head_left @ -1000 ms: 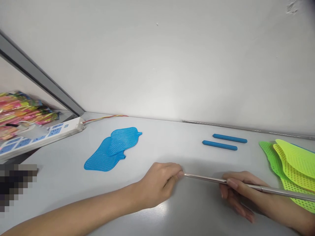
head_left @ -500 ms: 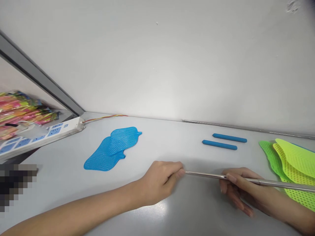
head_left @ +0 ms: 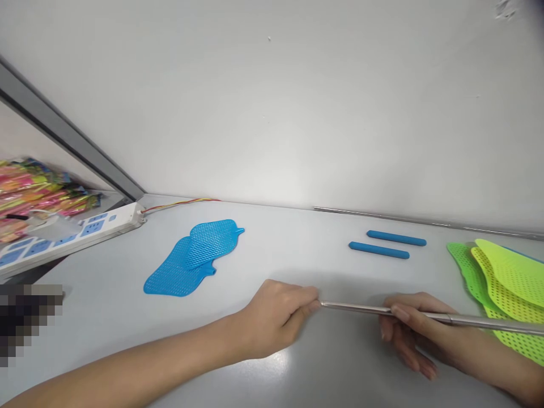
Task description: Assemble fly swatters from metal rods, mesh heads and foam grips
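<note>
Holding 1 metal rod with 2 hands

The shiny metal rod, round and stepping to a thicker section rightward, is held above the grey table. The left hand has its fingers closed on the thin end; the right hand pinches the shaft between thumb and fingers, its other fingers loosely curled below. Both grips match those 1 second ago, and the rod has barely shifted.

Beyond lie 2 smooth blue sticks, side by side. At right, green and yellow perforated sheets overlap; at left, 2 blue mesh paddles do likewise. Farther left, clear glossy film wraps multicoloured bundles behind a white power strip.
</note>
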### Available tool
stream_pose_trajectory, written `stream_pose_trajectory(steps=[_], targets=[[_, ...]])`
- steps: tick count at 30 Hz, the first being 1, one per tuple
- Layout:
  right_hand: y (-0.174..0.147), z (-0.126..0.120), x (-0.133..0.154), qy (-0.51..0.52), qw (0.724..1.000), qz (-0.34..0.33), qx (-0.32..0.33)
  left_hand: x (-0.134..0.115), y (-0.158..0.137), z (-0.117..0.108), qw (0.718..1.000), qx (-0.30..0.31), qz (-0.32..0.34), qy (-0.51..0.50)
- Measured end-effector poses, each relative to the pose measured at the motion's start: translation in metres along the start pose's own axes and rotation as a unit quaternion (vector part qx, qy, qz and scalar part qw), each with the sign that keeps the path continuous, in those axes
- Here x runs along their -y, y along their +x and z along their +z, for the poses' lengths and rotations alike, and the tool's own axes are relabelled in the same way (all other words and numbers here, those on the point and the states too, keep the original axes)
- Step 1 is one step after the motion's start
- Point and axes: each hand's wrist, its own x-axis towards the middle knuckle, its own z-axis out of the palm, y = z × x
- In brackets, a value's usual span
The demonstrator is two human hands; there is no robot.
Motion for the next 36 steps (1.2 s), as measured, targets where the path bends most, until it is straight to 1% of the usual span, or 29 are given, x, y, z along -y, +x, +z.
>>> stream_pose_trajectory(steps=[5,11,16,21,24,27,32,36], targets=[[-0.003,0.002,0.0,-0.038,0.999,-0.003,0.009,0.0,-0.001,0.0,1.0,0.009,0.02,0.018],[-0.005,0.007,-0.003,-0.083,0.996,0.0,0.036,0.0,-0.001,-0.001,0.998,0.033,0.046,0.039],[-0.003,0.004,-0.005,-0.08,0.997,-0.004,0.01,-0.001,0.0,0.0,0.998,0.022,0.036,0.036],[0.0,0.003,-0.008,-0.056,0.998,0.005,-0.025,-0.005,0.003,0.0,0.999,0.015,0.001,0.029],[0.003,0.004,-0.01,-0.048,0.998,0.007,-0.047,-0.006,0.005,-0.001,1.0,0.002,-0.024,-0.009],[0.006,0.004,-0.01,-0.02,0.998,0.012,-0.058,-0.007,0.006,-0.002,0.995,-0.029,-0.056,-0.079],[0.008,0.0,-0.009,0.06,0.997,-0.001,-0.058,-0.007,0.008,-0.005,0.973,-0.074,-0.101,-0.195],[0.007,-0.004,-0.012,0.102,0.993,-0.011,-0.055,-0.005,0.01,-0.006,0.95,-0.098,-0.133,-0.263]])
